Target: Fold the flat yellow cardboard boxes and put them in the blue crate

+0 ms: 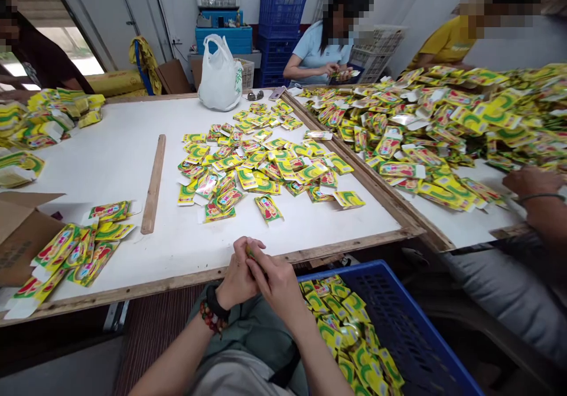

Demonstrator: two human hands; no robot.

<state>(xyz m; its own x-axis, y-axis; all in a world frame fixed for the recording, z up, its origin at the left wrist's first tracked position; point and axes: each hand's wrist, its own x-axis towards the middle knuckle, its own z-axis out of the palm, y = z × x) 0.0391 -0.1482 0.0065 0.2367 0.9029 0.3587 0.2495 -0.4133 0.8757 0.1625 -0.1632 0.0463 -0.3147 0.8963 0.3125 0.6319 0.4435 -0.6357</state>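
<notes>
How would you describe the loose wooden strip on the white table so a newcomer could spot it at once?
Find the large white-topped table with a wooden frame. Left of the central pile of yellow-green sachets lies a long, narrow wooden strip, slightly slanted. Unlike the printed sachets, it is plain bare wood.

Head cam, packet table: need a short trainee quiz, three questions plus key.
1. True or false: the right hand and the left hand both touch the small yellow piece.
2. Which arm wears the beaded bracelet, left or right?
3. What fills the blue crate below the table edge?

Key: 1 true; 2 left; 3 yellow-green foil packets.
</notes>
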